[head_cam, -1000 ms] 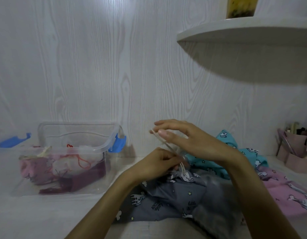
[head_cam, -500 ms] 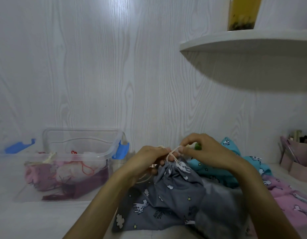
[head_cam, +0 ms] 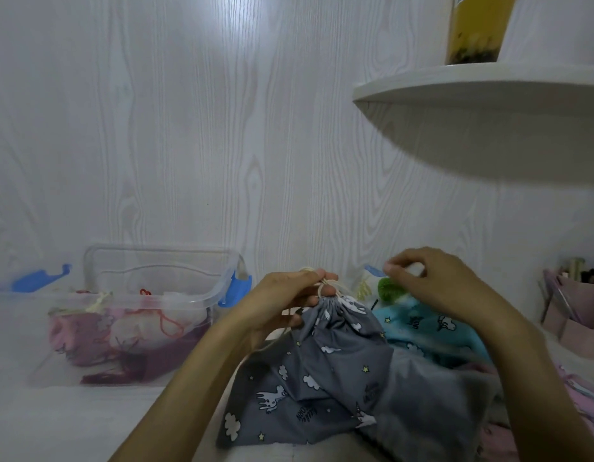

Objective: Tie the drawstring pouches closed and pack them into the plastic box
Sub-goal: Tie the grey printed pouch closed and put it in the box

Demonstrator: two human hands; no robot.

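L hand (head_cam: 289, 296) grip pinching grey pouch (head_cam: 335, 355) neck, cord ends hidden

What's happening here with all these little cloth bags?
A person is tying up a grey drawstring pouch on the table. Their left hand pinches the gathered neck and its cream cord, while the right hand is off to the side with fingers pinched together; whether it holds the cord's end is hard to tell. A clear plastic box with blue clips sits open to the left, with several pouches already inside. Teal and pink pouches lie to the right.
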